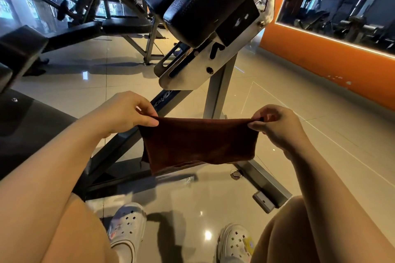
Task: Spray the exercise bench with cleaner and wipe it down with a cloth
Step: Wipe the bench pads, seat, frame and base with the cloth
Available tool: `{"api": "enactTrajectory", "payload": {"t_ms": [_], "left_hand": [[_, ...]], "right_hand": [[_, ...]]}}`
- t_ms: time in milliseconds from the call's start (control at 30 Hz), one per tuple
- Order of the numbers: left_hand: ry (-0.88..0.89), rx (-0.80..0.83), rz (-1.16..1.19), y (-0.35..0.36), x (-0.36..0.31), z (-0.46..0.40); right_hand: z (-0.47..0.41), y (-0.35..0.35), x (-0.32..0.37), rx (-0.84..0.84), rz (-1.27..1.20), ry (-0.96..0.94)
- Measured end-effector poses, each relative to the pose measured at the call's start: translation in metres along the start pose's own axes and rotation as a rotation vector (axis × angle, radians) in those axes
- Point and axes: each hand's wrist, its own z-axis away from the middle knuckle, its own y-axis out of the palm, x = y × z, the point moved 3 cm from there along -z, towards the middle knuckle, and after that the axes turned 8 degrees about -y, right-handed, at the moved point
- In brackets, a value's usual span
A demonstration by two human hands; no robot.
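Observation:
A dark brown cloth (198, 143) hangs stretched between my two hands in front of me. My left hand (126, 111) pinches its upper left corner between thumb and fingers. My right hand (275, 126) pinches the upper right corner. Above and beyond the cloth, the exercise bench's black padded cushion (198, 2) sits tilted on a grey metal frame (218, 92). The frame's base bar (263, 183) runs along the floor under the cloth. No spray bottle is in view.
A dark mat or pad (25, 126) lies at the left. Another black bench (96, 28) stands at the back left. An orange wall (333, 66) with a mirror runs along the right. My feet in white clogs (128, 228) stand on the glossy tiled floor.

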Motion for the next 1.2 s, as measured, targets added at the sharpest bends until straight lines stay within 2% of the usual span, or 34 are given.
{"api": "enactTrajectory", "payload": {"t_ms": [67,200,367,433,567,667,733,767,833,967,1067,1200], "left_hand": [[0.009,-0.019,0.021,-0.001,0.0,-0.001],[-0.002,0.026,0.195,-0.004,0.005,-0.001],[-0.03,0.064,0.35,-0.009,0.011,-0.003],[-0.042,0.038,0.251,-0.009,0.015,-0.005],[-0.04,-0.016,-0.168,0.0,0.014,-0.008],[-0.025,-0.04,-0.222,0.001,0.009,-0.006],[-0.035,0.019,-0.13,0.0,0.009,-0.003],[-0.049,0.071,-0.047,-0.001,0.01,-0.001],[-0.073,0.159,0.146,-0.005,0.012,0.004],[-0.13,0.22,0.545,-0.012,0.011,0.011],[-0.215,0.216,0.72,-0.007,0.005,0.017],[-0.34,0.153,0.83,0.02,-0.014,0.029]], "right_hand": [[0.0,-0.001,0.001,0.029,-0.029,-0.009],[0.003,-0.003,0.0,0.177,-0.249,0.065],[0.004,-0.012,0.001,0.241,-0.455,0.126],[0.005,-0.012,0.002,0.267,-0.489,0.144],[0.007,-0.002,0.005,0.327,-0.386,0.129],[0.007,0.005,0.003,0.33,-0.184,0.12],[0.006,0.007,0.001,0.314,-0.029,0.128],[0.006,0.007,0.0,0.296,-0.026,0.141],[0.006,0.003,-0.001,0.275,-0.143,0.139],[0.012,-0.005,0.01,0.364,-0.518,0.12],[0.013,-0.002,0.012,0.343,-0.577,0.181],[0.018,0.017,0.02,0.181,-0.521,0.22]]}}
